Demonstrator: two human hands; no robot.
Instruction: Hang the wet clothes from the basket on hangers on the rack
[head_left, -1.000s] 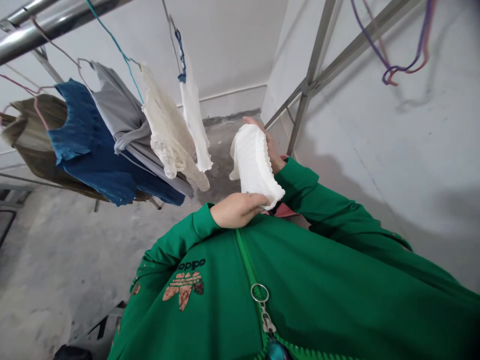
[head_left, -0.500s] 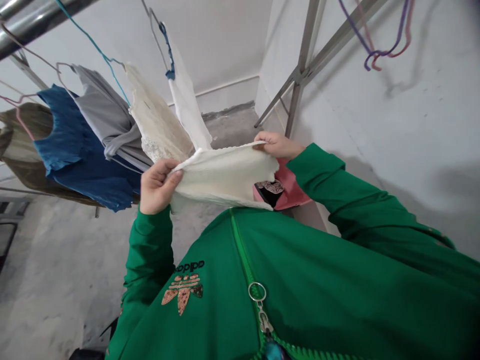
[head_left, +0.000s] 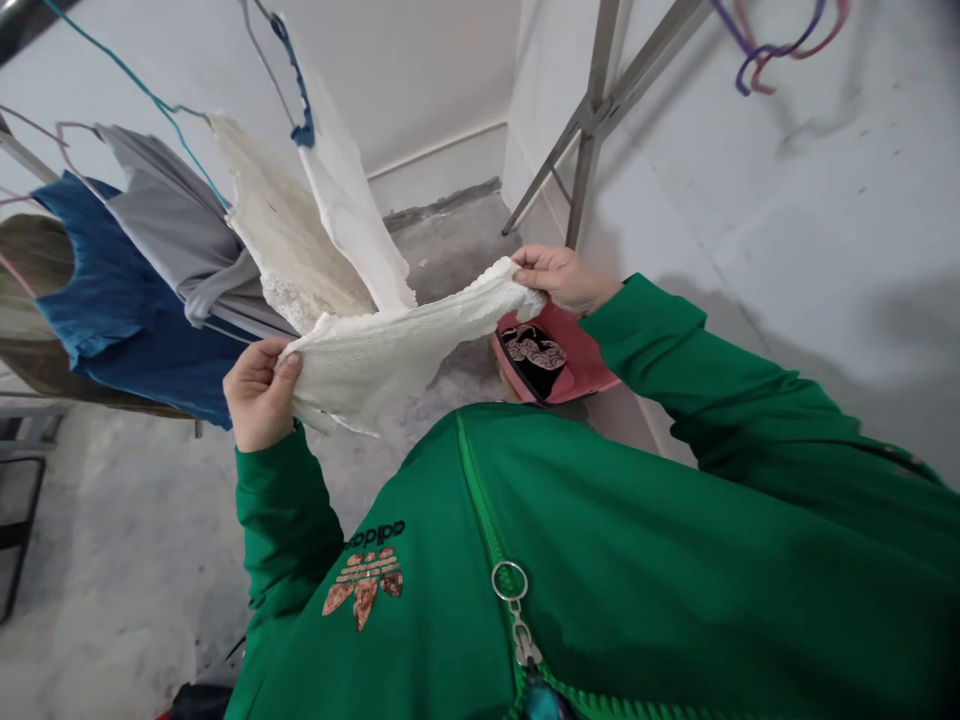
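Note:
A white crinkled cloth garment [head_left: 382, 360] is stretched between my hands, its edge scalloped. My left hand [head_left: 259, 395] pinches its left end, and my right hand [head_left: 562, 278] holds its far corner. The cloth hangs in a sagging band in front of my green zip jacket. Just beyond it sits a pink basin [head_left: 592, 375] holding a black patterned item [head_left: 534, 360]. The hanging cream lace garment [head_left: 285, 230] lies close behind the cloth's upper edge, apparently without touching my hands.
Blue [head_left: 112, 300], grey [head_left: 180, 230] and white [head_left: 345, 200] garments hang on wire hangers at the left. A metal rack frame [head_left: 589, 130] stands ahead by the concrete wall [head_left: 787, 220]. Coloured hangers [head_left: 780, 60] dangle top right above the concrete floor [head_left: 127, 560].
The cloth, bunched a second ago, has been pulled out wide between my hands. My left hand has moved left and up. The view has shifted slightly, with the hanging clothes sliding left.

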